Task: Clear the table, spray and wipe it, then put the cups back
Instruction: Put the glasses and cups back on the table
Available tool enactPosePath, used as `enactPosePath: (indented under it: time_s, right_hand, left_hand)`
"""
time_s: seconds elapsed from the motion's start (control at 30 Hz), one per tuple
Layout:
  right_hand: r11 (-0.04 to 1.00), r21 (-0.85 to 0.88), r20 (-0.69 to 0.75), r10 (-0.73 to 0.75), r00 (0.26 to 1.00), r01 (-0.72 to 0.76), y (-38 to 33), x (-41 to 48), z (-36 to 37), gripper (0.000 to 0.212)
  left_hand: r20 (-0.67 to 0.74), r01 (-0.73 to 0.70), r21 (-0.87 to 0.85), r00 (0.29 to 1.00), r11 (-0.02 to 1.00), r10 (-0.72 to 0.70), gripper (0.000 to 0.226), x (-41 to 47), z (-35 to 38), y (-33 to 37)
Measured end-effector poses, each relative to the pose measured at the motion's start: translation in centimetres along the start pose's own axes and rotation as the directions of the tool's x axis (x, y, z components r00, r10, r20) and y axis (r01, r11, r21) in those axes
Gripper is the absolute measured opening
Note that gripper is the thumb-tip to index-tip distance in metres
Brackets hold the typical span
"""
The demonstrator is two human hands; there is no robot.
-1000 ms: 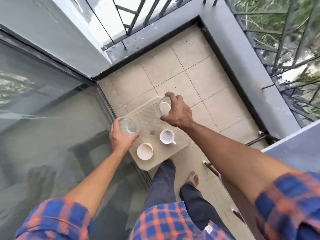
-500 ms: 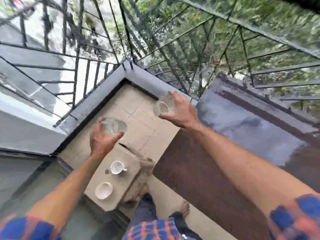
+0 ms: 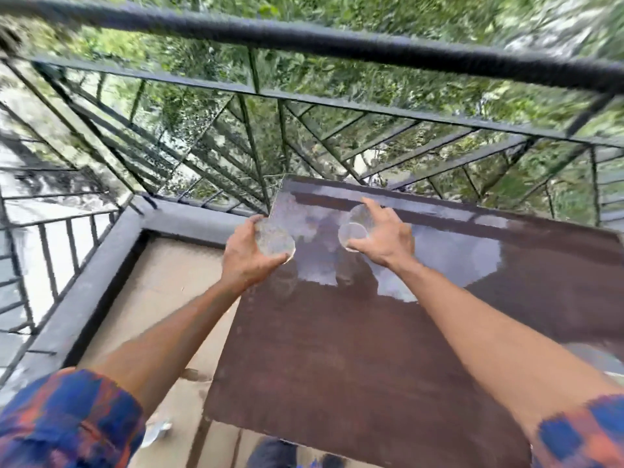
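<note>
A dark brown table (image 3: 354, 349) with a glossy, reflecting top fills the lower right. My left hand (image 3: 248, 256) grips a clear glass (image 3: 275, 239) at the table's far left corner. My right hand (image 3: 385, 234) grips a second clear glass (image 3: 356, 228) above the far part of the tabletop. Whether either glass touches the top I cannot tell. The picture is blurred by motion. The small stool with the white cups is out of view.
A black metal railing (image 3: 337, 45) runs along the far edge of the balcony, close behind the table, with green foliage beyond. A grey ledge (image 3: 84, 298) borders the tiled floor (image 3: 162, 298) on the left. My dark trouser legs show at the bottom edge.
My view has swung right from the small stool to the brown table. Both hands have carried the glasses from over the floor to the table's far end.
</note>
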State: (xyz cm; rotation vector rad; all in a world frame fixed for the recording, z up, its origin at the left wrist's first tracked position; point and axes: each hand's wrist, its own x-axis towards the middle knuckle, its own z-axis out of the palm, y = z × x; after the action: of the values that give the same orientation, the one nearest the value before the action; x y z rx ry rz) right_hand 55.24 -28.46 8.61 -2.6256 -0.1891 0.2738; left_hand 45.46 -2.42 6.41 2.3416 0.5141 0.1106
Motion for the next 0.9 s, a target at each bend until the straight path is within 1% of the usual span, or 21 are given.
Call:
enactPosePath:
  time_s: [0.07, 0.13, 0.2, 0.3, 0.43, 0.6, 0.77, 0.9]
  right_hand:
    - [0.998, -0.001, -0.021, 0.057, 0.998, -0.057, 1.4, 0.9, -0.1, 0.101]
    - [0.994, 0.007, -0.027, 0.107, 0.994, -0.107, 2.6, 1.9, 0.0, 0.1]
    - [0.99, 0.005, -0.04, 0.142, 0.989, -0.142, 3.6, 2.7, 0.3, 0.099]
    - [0.982, 0.015, -0.065, 0.189, 0.98, -0.189, 4.6, 4.3, 0.5, 0.096]
    - [0.974, 0.037, -0.107, 0.225, 0.969, -0.222, 4.8, 6.4, 0.9, 0.093]
    - [0.962, 0.039, -0.114, 0.272, 0.956, -0.269, 4.7, 8.0, 1.8, 0.095]
    - [0.963, 0.014, -0.108, 0.269, 0.957, -0.269, 5.0, 8.3, 2.6, 0.094]
    - [0.964, 0.032, -0.097, 0.264, 0.96, -0.263, 4.9, 8.5, 2.9, 0.097]
  left_hand:
    - [0.059, -0.058, 0.015, 0.997, 0.998, 0.057, 0.092, 1.8, 1.5, 1.8]
    - [0.119, -0.103, 0.035, 0.988, 0.994, 0.098, 0.089, 3.7, 3.0, 3.0]
    - [0.167, -0.144, 0.049, 0.977, 0.988, 0.134, 0.09, 5.7, 4.2, 3.8]
    - [0.217, -0.173, 0.083, 0.964, 0.981, 0.152, 0.094, 8.7, 5.6, 5.0]
    - [0.242, -0.208, 0.134, 0.955, 0.969, 0.172, 0.094, 11.9, 6.9, 5.5]
    - [0.257, -0.223, 0.165, 0.95, 0.961, 0.176, 0.095, 14.2, 8.3, 5.0]
    - [0.275, -0.223, 0.182, 0.947, 0.958, 0.168, 0.093, 14.8, 9.2, 4.0]
    - [0.296, -0.215, 0.196, 0.943, 0.957, 0.151, 0.095, 15.1, 9.6, 4.2]
